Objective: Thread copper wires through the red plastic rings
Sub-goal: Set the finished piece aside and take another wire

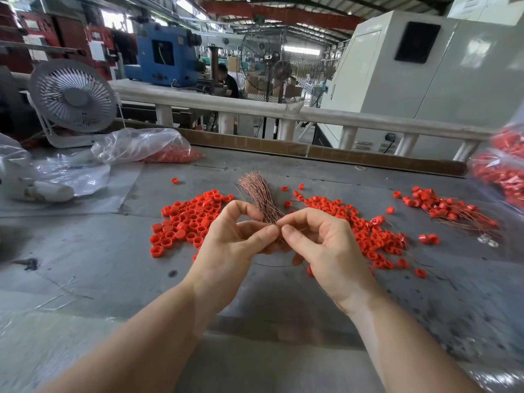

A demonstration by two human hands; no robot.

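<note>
A bundle of thin copper wires (pixel 258 193) fans upward from my left hand (pixel 236 245), whose curled fingers grip its lower end above the grey table. My right hand (pixel 320 245) pinches at the bundle's base with thumb and forefinger, touching the left fingertips. Loose red plastic rings (pixel 188 219) lie in a heap on the left of my hands and another heap of red rings (pixel 371 236) on the right. Rings with wires through them (pixel 448 209) lie in a pile at the far right.
A clear bag of red rings (pixel 170 153) lies at the back left beside a white desk fan (pixel 73 100). Another bag of rings (pixel 504 168) sits at the right edge. A white railing (pixel 283 112) runs behind the grey table (pixel 85 251).
</note>
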